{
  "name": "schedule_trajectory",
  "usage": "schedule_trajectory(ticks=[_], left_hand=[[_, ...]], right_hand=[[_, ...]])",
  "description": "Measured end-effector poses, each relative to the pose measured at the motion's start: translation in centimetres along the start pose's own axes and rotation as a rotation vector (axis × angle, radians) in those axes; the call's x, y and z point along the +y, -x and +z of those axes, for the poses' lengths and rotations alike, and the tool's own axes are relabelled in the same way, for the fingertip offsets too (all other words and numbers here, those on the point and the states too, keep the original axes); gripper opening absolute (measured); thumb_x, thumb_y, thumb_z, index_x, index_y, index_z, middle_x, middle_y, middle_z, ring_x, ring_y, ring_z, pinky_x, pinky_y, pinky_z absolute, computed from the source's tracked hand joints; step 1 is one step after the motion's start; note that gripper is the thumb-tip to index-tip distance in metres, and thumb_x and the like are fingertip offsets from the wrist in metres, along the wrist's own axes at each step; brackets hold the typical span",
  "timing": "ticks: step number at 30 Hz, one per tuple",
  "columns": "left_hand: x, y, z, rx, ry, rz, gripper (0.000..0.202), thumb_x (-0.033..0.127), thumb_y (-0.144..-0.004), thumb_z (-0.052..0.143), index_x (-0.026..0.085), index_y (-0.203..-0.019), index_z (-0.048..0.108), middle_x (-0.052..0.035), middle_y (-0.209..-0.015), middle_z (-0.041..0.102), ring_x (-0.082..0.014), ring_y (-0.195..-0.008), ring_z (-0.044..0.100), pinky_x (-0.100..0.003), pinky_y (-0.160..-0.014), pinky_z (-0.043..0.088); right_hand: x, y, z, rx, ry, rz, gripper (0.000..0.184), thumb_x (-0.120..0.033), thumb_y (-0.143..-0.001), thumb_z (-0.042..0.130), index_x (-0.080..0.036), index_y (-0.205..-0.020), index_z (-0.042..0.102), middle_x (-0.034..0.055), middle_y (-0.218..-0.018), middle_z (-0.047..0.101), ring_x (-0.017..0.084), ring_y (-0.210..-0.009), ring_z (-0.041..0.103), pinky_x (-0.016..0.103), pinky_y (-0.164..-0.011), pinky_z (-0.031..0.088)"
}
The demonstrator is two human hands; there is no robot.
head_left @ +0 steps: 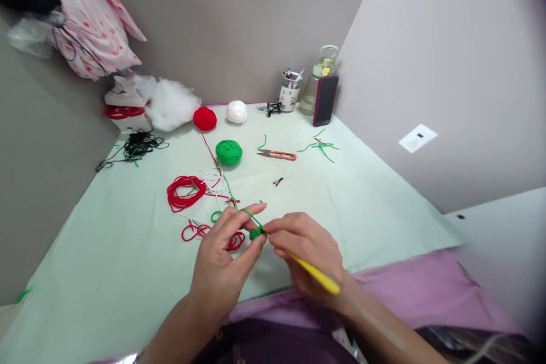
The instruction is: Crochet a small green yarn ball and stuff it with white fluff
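Observation:
Between the thumb and fingers of my left hand [226, 250] is pinched a small green crochet piece [256, 233]. A green strand runs over my left index finger and back toward the green yarn ball [229, 152]. My right hand [305, 244] grips a crochet hook with a yellow handle [318, 276], which sticks out below the palm. The hook's tip is hidden by my right fingertips, which meet the green piece. Loose red yarn [236, 240] lies just behind my left hand.
Orange thread snips [277, 154] lie beyond my hands, with green yarn scraps [322, 145] to their right. Red yarn coils [185, 193], a red ball [205, 118], a white ball [236, 112] and black yarn [140, 145] are leftward. A phone [326, 101] leans against a bottle [310, 94].

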State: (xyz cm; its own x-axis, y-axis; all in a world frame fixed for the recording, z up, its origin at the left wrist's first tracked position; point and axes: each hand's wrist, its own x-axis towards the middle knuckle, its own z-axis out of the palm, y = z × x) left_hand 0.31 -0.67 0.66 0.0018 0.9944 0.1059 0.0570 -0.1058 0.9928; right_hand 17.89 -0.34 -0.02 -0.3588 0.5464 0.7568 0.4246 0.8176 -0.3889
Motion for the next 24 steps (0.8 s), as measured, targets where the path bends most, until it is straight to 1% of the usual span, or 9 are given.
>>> schedule_trajectory(ticks=[3,6,8,11,13,15,17,20,24], left_hand=[[0.2,0.3,0.2,-0.010,0.093,-0.070,0.033,0.021,-0.076,0.084,0.031,-0.107,0.084,-0.0029,-0.091,0.067,-0.0217,-0.094,0.061,-0.031,-0.092,0.047],[0.3,0.4,0.3,-0.082,0.339,-0.251,0.040,0.029,-0.079,0.084,0.033,-0.119,0.080,-0.0013,-0.091,0.064,-0.0181,-0.088,0.059,-0.027,-0.084,0.048],[0.3,0.2,0.3,-0.165,0.532,-0.391,0.047,0.032,-0.078,0.085,0.031,-0.125,0.077,-0.0009,-0.088,0.061,-0.0159,-0.083,0.057,-0.026,-0.079,0.048],[0.2,-0.2,0.0,-0.207,0.684,-0.506,0.049,0.033,-0.075,0.086,0.024,-0.123,0.078,-0.0016,-0.086,0.060,-0.0134,-0.078,0.055,-0.025,-0.077,0.047],[0.2,-0.4,-0.1,-0.146,0.672,-0.497,0.045,0.032,-0.074,0.087,0.022,-0.118,0.080,-0.0018,-0.087,0.061,-0.0119,-0.076,0.053,-0.023,-0.074,0.046],[0.3,-0.5,-0.2,-0.102,0.615,-0.444,0.043,0.030,-0.074,0.087,0.024,-0.116,0.080,-0.0016,-0.089,0.062,-0.0122,-0.078,0.054,-0.023,-0.074,0.046],[0.4,-0.3,0.0,-0.113,0.559,-0.385,0.045,0.029,-0.076,0.087,0.028,-0.120,0.078,-0.0009,-0.090,0.063,-0.0137,-0.084,0.057,-0.024,-0.080,0.049],[0.4,0.0,0.4,-0.119,0.502,-0.323,0.046,0.029,-0.079,0.085,0.031,-0.124,0.076,-0.0005,-0.092,0.064,-0.0150,-0.087,0.060,-0.027,-0.087,0.051],[0.1,0.1,1.0,-0.047,0.499,-0.320,0.046,0.029,-0.078,0.086,0.029,-0.123,0.076,0.0002,-0.088,0.065,-0.0140,-0.084,0.059,-0.024,-0.081,0.050]], right_hand=[[0.0,0.3,0.2,0.001,0.184,-0.100,0.023,-0.013,-0.100,0.053,-0.022,-0.114,0.069,0.0112,-0.099,0.078,0.021,-0.085,0.071,0.036,-0.076,0.062],[-0.2,0.8,0.2,0.013,0.253,-0.099,0.033,-0.005,-0.094,0.063,-0.025,-0.118,0.072,0.0093,-0.102,0.078,0.022,-0.091,0.073,0.035,-0.080,0.064],[-0.4,1.1,0.2,0.029,0.165,-0.031,0.039,-0.006,-0.094,0.064,-0.028,-0.125,0.071,0.0083,-0.107,0.077,0.022,-0.097,0.073,0.035,-0.080,0.064],[-0.5,0.9,0.2,0.139,-0.174,0.186,0.032,-0.011,-0.100,0.058,-0.028,-0.123,0.072,0.0070,-0.103,0.076,0.020,-0.093,0.072,0.033,-0.078,0.062],[-0.5,0.4,0.3,0.251,-0.430,0.372,0.024,-0.015,-0.102,0.056,-0.026,-0.113,0.075,0.0055,-0.095,0.074,0.018,-0.083,0.070,0.033,-0.076,0.060],[-0.3,-0.1,0.4,0.304,-0.646,0.515,0.019,-0.021,-0.103,0.057,-0.024,-0.103,0.076,0.0043,-0.088,0.071,0.016,-0.073,0.067,0.032,-0.070,0.059],[-0.3,-0.5,0.6,0.294,-0.760,0.562,0.017,-0.025,-0.102,0.060,-0.022,-0.099,0.076,0.0044,-0.087,0.070,0.015,-0.070,0.066,0.031,-0.066,0.058],[-0.4,-0.6,0.8,0.244,-0.658,0.512,0.014,-0.025,-0.100,0.064,-0.022,-0.098,0.078,0.0058,-0.088,0.073,0.018,-0.079,0.069,0.031,-0.069,0.059],[-0.8,0.2,1.0,0.183,-0.267,0.355,0.023,-0.016,-0.099,0.063,-0.027,-0.111,0.078,0.0072,-0.096,0.076,0.020,-0.086,0.072,0.033,-0.073,0.061]])
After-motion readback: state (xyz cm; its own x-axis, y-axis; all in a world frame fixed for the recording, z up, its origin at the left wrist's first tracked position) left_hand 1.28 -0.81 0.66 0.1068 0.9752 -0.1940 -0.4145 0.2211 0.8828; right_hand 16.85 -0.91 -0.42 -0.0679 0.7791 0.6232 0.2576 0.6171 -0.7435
